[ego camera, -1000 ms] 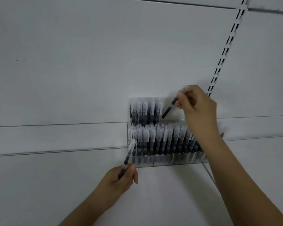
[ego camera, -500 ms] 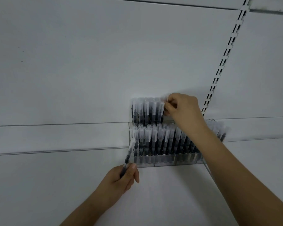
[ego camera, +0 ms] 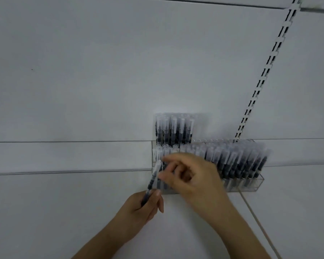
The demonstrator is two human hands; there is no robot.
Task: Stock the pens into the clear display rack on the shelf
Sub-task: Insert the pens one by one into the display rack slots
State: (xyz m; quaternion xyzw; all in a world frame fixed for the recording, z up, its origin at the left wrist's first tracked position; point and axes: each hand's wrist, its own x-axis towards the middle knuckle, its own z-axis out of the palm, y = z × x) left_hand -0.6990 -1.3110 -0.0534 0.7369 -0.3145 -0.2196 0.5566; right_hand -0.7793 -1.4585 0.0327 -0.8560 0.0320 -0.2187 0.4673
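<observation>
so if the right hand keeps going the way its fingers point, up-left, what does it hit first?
Most likely the pen that the left hand holds up; the right hand has its fingertips almost on its capped end. Motion blur hides whether they already touch.

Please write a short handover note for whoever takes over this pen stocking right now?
Left hand: grips one black pen with a clear cap, cap up, by the left end of the clear plastic display rack.
Right hand: blurred, fingers curled beside that pen; whether it touches the pen cannot be told.
Done: the lower tier is packed with pens; the upper tier holds a group of pens at its left end.
Left: seat the held pen; the upper tier's right part looks unfilled.
</observation>
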